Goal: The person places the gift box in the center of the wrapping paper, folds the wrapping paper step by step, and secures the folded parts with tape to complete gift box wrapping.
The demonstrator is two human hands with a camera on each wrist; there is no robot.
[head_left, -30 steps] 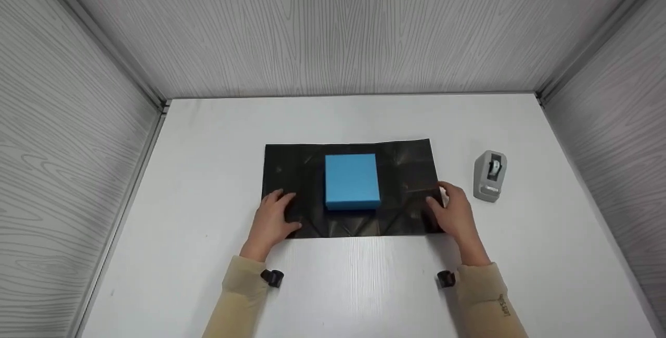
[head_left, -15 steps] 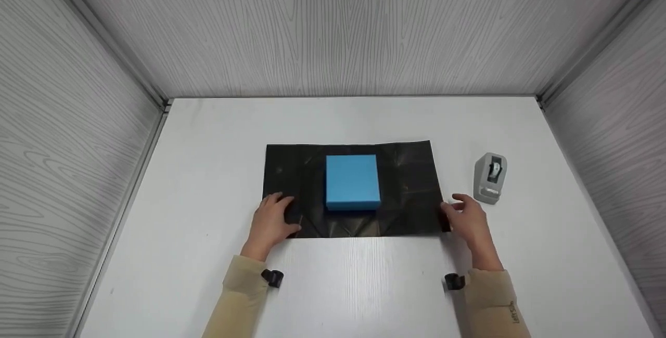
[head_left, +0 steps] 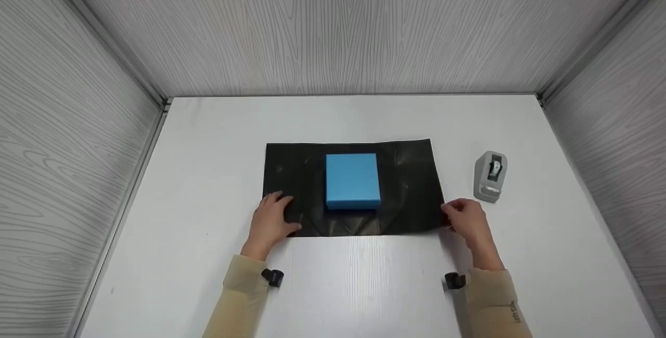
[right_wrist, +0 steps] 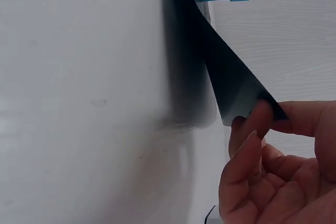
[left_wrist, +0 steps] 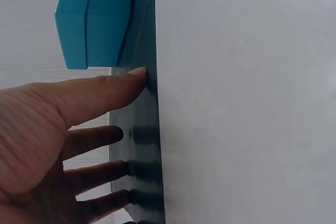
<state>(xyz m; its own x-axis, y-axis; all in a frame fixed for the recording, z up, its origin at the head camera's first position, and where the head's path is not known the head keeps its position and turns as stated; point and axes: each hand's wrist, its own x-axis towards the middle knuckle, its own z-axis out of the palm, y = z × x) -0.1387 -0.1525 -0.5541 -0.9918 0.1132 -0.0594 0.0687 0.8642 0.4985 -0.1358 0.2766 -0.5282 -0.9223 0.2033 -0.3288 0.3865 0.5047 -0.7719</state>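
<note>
A sheet of black wrapping paper (head_left: 416, 182) with fold creases is spread on the white table. Near its middle sits a closed blue box (head_left: 353, 179); the box's end (left_wrist: 100, 35) also shows in the left wrist view. My left hand (head_left: 269, 227) rests at the sheet's near left part, thumb and fingers spread, fingertips down on the paper. At the near right corner, my right hand (head_left: 469, 222) pinches the paper between thumb and fingers. In the right wrist view that corner of the paper (right_wrist: 231, 77) is lifted off the table, casting a shadow beneath.
A grey tape dispenser (head_left: 489, 177) with a roll in it stands right of the sheet, just beyond my right hand. Grey wood-grain panels (head_left: 338, 31) wall in the white table (head_left: 208, 145) at the back and both sides.
My right hand has moved right and slightly nearer, off the sheet's right side to its near corner. Its fingers have closed on the paper there, raising the corner. The left hand stays put.
</note>
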